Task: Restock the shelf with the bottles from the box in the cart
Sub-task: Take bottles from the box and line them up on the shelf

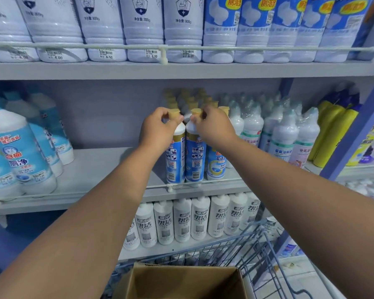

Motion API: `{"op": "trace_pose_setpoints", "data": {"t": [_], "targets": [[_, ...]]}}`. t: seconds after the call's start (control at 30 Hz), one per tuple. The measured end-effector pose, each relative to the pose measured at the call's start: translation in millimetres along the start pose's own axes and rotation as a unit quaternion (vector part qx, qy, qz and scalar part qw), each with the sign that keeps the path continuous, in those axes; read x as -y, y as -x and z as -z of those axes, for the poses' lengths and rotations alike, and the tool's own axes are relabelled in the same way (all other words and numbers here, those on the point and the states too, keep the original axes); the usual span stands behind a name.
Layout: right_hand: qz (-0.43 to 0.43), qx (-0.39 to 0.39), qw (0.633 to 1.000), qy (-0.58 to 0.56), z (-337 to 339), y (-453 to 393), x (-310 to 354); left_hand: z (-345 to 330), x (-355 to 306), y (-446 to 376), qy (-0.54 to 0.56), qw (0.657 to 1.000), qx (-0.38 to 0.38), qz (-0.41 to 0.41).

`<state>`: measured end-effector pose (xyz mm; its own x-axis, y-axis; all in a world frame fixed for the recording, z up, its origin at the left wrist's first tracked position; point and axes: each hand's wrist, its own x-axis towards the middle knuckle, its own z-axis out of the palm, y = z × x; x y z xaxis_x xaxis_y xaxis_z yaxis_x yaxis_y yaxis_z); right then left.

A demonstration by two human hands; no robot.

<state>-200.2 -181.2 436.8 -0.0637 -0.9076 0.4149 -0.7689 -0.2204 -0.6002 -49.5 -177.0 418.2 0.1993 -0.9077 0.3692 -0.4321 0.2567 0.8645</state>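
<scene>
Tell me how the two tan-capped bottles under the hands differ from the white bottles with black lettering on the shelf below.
The tan-capped bottles carry blue labels and tan caps; the white bottles are white all over, with black characters. The tan-capped pair has the left hand and right hand curled at their caps; nobody touches the white row. The pair stands on the middle shelf, the white ones a level lower. Both sets stand upright at the shelf front.

Grey middle shelf (108, 167) carries upright cleaner bottles (194, 156).
</scene>
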Motion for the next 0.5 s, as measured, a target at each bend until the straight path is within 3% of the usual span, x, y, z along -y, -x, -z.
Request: {"op": "trace_pose_setpoints", "data": {"t": [0.1,0.2,0.27,0.4,0.5], "targets": [[0.032,-0.03,0.999,-0.028,-3.2,11.5,-6.5,0.3,9.2,5.8,0.005,1.0,0.008,-0.003],[0.091,-0.127,0.984,-0.081,-8.1,48.6,-18.2,-1.9,31.7,27.8,0.03,1.0,-0.003,0.005],[0.082,-0.156,0.979,-0.104,-22.2,76.9,-32.8,-8.8,54.6,45.1,0.039,0.999,-0.003,0.016],[-0.103,-0.069,0.979,-0.162,-64.7,105.6,-62.2,-22.5,94.1,69.3,0.029,0.997,0.046,0.049],[-0.108,-0.036,0.982,-0.153,-83.9,106.8,-69.3,-28.4,109.2,73.8,0.012,0.997,0.066,0.045]]}}
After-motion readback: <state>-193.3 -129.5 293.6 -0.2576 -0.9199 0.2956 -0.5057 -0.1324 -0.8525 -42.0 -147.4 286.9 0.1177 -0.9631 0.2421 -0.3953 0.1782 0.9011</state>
